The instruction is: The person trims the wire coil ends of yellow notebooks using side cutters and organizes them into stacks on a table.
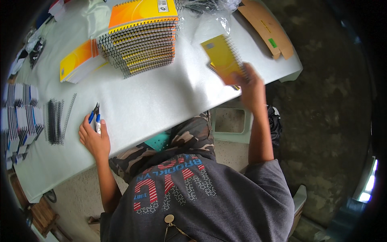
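Observation:
My right hand (254,90) grips a yellow spiral notebook (222,55) by its coil side, over the right part of the table. Another notebook (235,87) shows partly from beneath it, mostly hidden. At the left, my left hand (95,139) rests on the table with its fingers and thumb around blue-handled cutting pliers (98,117), whose dark jaws point away from me. Beyond both hands rises a tall stack of orange and yellow spiral notebooks (145,50), coils facing several ways. Beside it lies a pile of orange-yellow pages without visible coils (80,60).
Loose black wire coils (54,121) lie left of my left hand. Bundles of bound books (22,117) line the table's left edge. A brown cardboard piece (266,28) and clear plastic wrap (221,20) lie at the far right. A pale stool (246,135) stands below the table's edge.

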`<state>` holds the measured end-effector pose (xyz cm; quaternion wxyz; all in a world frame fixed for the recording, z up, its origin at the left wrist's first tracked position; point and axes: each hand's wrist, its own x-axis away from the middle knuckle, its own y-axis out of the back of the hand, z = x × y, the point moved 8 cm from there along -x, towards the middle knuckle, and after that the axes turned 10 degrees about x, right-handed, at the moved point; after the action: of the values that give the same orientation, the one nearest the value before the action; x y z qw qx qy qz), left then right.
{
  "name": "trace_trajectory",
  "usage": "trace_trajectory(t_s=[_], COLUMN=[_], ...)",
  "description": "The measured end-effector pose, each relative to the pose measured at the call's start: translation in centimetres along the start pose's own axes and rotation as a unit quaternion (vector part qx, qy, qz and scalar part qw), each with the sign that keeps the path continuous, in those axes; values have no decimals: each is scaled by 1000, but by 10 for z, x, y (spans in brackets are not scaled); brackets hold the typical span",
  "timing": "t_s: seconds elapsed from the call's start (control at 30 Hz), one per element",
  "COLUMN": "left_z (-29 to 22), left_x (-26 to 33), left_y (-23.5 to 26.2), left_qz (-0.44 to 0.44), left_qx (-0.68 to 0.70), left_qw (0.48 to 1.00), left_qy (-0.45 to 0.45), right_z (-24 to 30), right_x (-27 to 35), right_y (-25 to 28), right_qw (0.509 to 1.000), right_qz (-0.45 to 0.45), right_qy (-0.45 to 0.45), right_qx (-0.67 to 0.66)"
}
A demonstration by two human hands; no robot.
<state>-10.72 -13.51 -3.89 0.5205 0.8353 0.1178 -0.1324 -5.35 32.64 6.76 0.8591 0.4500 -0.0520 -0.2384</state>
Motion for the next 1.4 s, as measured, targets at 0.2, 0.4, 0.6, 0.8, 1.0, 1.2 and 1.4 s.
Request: trace_trajectory(t_s=[0.2,0.4,0.6,0.8,1.0,1.2,1.4], left_z=[-5,-3,-4,-4,-7,-10,-12], left_x=[-3,-4,-3,-2,-4,-5,-4], left_y=[-3,0,-1,-2,0,2,5], left_qz=[10,5,10,12,22,30,19], left_qx=[13,12,23,9,0,35,52], left_qw=[1000,1000,1000,1000,1000,999,998], left_qy=[-4,-11,-1,9,-1,-6,-12], right_z=[-57,11,0,55,206,268,282], right_x=[-54,-57,-50,-19,-14,-69,-78], right_y=[50,39,-54,-49,-37,-102,-107], right_qw=[997,845,739,680,750,755,751], right_qz=[54,-69,54,-65,-232,-110,27], right_qy=[7,183,465,616,585,623,655], right_qx=[56,498,485,392,203,172,79])
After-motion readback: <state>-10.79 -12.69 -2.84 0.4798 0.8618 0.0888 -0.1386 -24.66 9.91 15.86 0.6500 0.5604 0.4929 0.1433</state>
